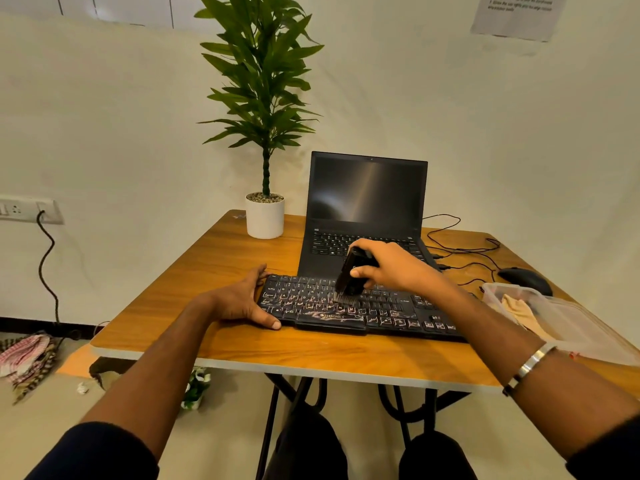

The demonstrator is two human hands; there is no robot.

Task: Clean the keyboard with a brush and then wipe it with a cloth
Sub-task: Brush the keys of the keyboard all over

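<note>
Wooden worktop (pixel 214 271) against a pale wall carries everything. On it the right hand (pixel 388 268) curls its fingers and thumb round a black brush (pixel 351 275), bristles down on the middle keys of the black keyboard (pixel 381 313) near the front edge. Her left hand (pixel 242 299) lies spread, thumb and fingers bracketing the keyboard's left end. Behind stands an open laptop (pixel 367 195), beside it a potted plant (pixel 265 216). Right, a clear tub (pixel 568 317) holds a beige cloth (pixel 519 310), near a mouse (pixel 526 277).
</note>
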